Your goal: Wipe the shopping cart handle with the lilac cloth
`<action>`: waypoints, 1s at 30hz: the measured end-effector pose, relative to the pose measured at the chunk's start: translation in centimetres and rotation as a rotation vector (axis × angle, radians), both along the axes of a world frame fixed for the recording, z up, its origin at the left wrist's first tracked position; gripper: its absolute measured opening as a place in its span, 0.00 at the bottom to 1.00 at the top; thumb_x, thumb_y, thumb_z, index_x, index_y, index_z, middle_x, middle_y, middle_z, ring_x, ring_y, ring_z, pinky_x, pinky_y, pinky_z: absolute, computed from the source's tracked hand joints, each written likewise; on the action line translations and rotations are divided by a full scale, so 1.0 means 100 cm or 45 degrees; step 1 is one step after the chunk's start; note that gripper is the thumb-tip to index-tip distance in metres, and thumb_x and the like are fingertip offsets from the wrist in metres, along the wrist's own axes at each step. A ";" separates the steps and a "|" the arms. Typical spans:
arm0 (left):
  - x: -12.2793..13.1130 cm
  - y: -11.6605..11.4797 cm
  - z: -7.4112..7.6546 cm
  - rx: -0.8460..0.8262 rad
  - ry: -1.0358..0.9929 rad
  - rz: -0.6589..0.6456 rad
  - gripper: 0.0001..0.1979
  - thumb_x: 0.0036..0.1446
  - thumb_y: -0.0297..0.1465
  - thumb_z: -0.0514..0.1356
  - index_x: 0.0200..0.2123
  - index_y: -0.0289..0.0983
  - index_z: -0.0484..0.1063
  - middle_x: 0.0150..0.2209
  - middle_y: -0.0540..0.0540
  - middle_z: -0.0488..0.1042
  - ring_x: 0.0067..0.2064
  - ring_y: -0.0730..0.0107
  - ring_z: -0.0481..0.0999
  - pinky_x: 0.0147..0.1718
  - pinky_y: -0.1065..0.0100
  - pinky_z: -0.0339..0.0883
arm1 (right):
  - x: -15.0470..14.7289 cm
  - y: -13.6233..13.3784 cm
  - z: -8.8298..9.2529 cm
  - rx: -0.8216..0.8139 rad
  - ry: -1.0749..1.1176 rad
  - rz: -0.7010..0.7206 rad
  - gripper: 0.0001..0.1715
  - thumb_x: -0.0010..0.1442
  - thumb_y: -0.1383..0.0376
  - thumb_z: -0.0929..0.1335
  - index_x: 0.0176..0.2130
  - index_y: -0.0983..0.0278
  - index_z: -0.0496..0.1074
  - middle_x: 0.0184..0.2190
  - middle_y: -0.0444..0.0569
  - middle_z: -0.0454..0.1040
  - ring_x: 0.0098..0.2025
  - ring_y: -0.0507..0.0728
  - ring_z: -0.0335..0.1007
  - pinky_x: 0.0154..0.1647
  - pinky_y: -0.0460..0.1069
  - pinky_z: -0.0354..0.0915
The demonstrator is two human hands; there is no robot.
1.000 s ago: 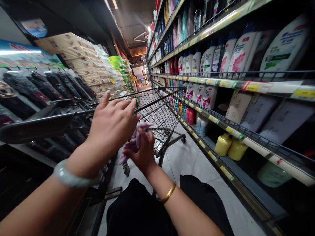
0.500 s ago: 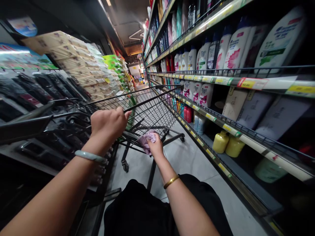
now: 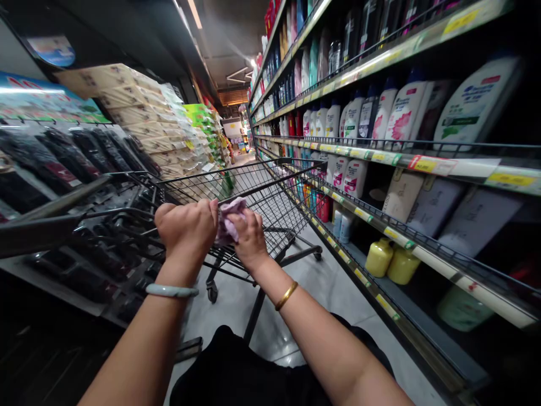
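Observation:
A black wire shopping cart (image 3: 279, 192) stands tilted in front of me in the aisle. My left hand (image 3: 188, 228) is wrapped round the top rim bar of the cart, with a pale bangle on that wrist. Right beside it, my right hand (image 3: 251, 237) grips a crumpled light purple cloth (image 3: 230, 220) and presses it against the same bar. The cloth hides the stretch of bar beneath it. A gold bangle circles the right wrist.
Shelves of shampoo bottles (image 3: 406, 110) line the right side, with yellow jars (image 3: 378, 256) lower down. On the left are stacked tissue packs (image 3: 139, 107) and hanging dark packaged goods (image 3: 63, 152). Grey floor (image 3: 333, 293) shows below the cart.
My right hand has moved up and left with the cloth, from lower on the cart to the rim bar next to my left hand. The left hand keeps its grip.

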State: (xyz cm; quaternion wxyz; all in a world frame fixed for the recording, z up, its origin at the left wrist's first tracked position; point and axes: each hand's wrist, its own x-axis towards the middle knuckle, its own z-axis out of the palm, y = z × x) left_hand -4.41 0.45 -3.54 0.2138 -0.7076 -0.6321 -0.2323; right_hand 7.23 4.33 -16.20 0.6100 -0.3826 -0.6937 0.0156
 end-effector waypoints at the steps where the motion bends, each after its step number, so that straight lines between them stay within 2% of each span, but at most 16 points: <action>1: -0.003 0.000 -0.001 0.043 0.003 0.059 0.27 0.70 0.43 0.38 0.34 0.38 0.71 0.28 0.41 0.72 0.34 0.56 0.71 0.39 0.55 0.49 | 0.003 0.002 -0.018 -0.052 -0.045 -0.003 0.27 0.63 0.74 0.66 0.58 0.55 0.76 0.61 0.54 0.66 0.59 0.63 0.61 0.65 0.59 0.64; 3: -0.008 0.000 -0.002 0.129 0.073 0.176 0.26 0.70 0.44 0.37 0.31 0.40 0.68 0.25 0.42 0.69 0.29 0.59 0.67 0.36 0.56 0.46 | 0.013 0.005 -0.051 -0.221 -0.059 -0.037 0.28 0.59 0.77 0.67 0.55 0.57 0.77 0.58 0.56 0.68 0.58 0.63 0.62 0.63 0.60 0.66; 5: -0.012 -0.001 -0.003 0.185 0.162 0.235 0.26 0.70 0.45 0.37 0.28 0.41 0.65 0.24 0.44 0.66 0.26 0.61 0.60 0.34 0.57 0.43 | 0.022 0.006 -0.065 -0.366 0.010 -0.080 0.30 0.54 0.80 0.66 0.53 0.60 0.77 0.56 0.57 0.69 0.57 0.63 0.63 0.61 0.60 0.67; 7: -0.016 -0.001 -0.004 0.229 0.201 0.240 0.26 0.71 0.45 0.36 0.26 0.42 0.61 0.22 0.46 0.63 0.24 0.62 0.55 0.33 0.57 0.43 | 0.026 0.005 -0.052 -0.353 0.067 -0.066 0.32 0.52 0.81 0.66 0.53 0.61 0.77 0.55 0.57 0.68 0.58 0.63 0.64 0.62 0.59 0.67; 10: -0.021 -0.006 -0.004 0.290 0.183 0.239 0.24 0.71 0.45 0.37 0.24 0.43 0.54 0.21 0.48 0.59 0.24 0.63 0.54 0.32 0.58 0.43 | 0.020 0.004 -0.011 -0.093 0.064 0.028 0.34 0.54 0.79 0.66 0.57 0.58 0.75 0.58 0.55 0.68 0.62 0.62 0.63 0.66 0.58 0.64; 12: -0.026 -0.010 -0.003 0.315 0.196 0.222 0.24 0.71 0.45 0.39 0.23 0.43 0.52 0.21 0.48 0.60 0.25 0.62 0.57 0.33 0.57 0.44 | 0.014 0.003 0.005 0.033 0.063 0.034 0.34 0.56 0.78 0.66 0.58 0.57 0.74 0.58 0.54 0.67 0.63 0.61 0.62 0.68 0.58 0.62; 14: -0.027 -0.015 -0.001 0.342 0.233 0.219 0.24 0.72 0.44 0.40 0.22 0.43 0.53 0.21 0.46 0.64 0.26 0.61 0.61 0.34 0.57 0.47 | 0.008 0.005 -0.002 0.037 0.049 0.001 0.31 0.57 0.77 0.67 0.56 0.56 0.75 0.58 0.54 0.67 0.60 0.61 0.63 0.66 0.58 0.64; 16: -0.019 -0.017 0.000 0.377 0.244 0.228 0.25 0.72 0.43 0.41 0.23 0.42 0.60 0.26 0.43 0.72 0.30 0.58 0.67 0.37 0.56 0.52 | 0.006 0.006 -0.022 -0.069 0.045 -0.045 0.29 0.56 0.78 0.67 0.54 0.58 0.76 0.57 0.55 0.68 0.57 0.62 0.65 0.63 0.59 0.67; 18: -0.003 -0.014 -0.001 0.391 0.188 0.192 0.25 0.72 0.42 0.43 0.28 0.41 0.71 0.34 0.41 0.79 0.37 0.53 0.73 0.44 0.53 0.57 | 0.008 0.006 -0.040 -0.230 0.080 -0.062 0.29 0.54 0.79 0.66 0.52 0.59 0.76 0.55 0.56 0.70 0.55 0.63 0.66 0.60 0.60 0.68; 20: 0.018 -0.006 -0.006 0.360 0.098 0.121 0.23 0.72 0.41 0.45 0.37 0.40 0.78 0.41 0.41 0.82 0.44 0.51 0.76 0.53 0.50 0.57 | 0.015 0.004 -0.042 -0.349 0.133 0.005 0.30 0.51 0.80 0.66 0.50 0.60 0.76 0.51 0.55 0.72 0.53 0.62 0.69 0.58 0.58 0.70; 23: 0.040 0.008 -0.021 0.349 0.050 0.141 0.21 0.70 0.40 0.47 0.45 0.38 0.78 0.42 0.37 0.81 0.47 0.47 0.75 0.56 0.46 0.57 | 0.031 0.002 -0.023 -0.285 0.174 0.137 0.30 0.51 0.79 0.65 0.50 0.58 0.75 0.51 0.52 0.72 0.55 0.60 0.70 0.60 0.56 0.70; 25: 0.042 0.015 -0.033 0.426 0.019 0.124 0.20 0.70 0.41 0.49 0.49 0.39 0.76 0.44 0.36 0.80 0.50 0.46 0.73 0.59 0.44 0.57 | 0.041 0.006 -0.014 -0.169 0.167 0.105 0.32 0.53 0.78 0.66 0.54 0.57 0.74 0.56 0.52 0.70 0.61 0.60 0.66 0.65 0.57 0.66; 27: 0.037 0.017 -0.043 0.506 -0.017 0.065 0.19 0.70 0.41 0.50 0.54 0.41 0.75 0.46 0.38 0.79 0.53 0.46 0.72 0.64 0.44 0.53 | 0.046 0.012 -0.021 -0.136 0.114 0.010 0.33 0.54 0.78 0.66 0.56 0.57 0.74 0.59 0.54 0.68 0.63 0.62 0.63 0.67 0.59 0.65; 30: 0.030 0.014 -0.049 0.543 -0.056 0.008 0.19 0.69 0.42 0.52 0.56 0.43 0.74 0.47 0.41 0.78 0.56 0.47 0.72 0.68 0.43 0.50 | 0.048 0.022 -0.051 -0.195 0.028 -0.092 0.30 0.53 0.77 0.67 0.53 0.59 0.75 0.58 0.57 0.67 0.62 0.65 0.63 0.64 0.61 0.66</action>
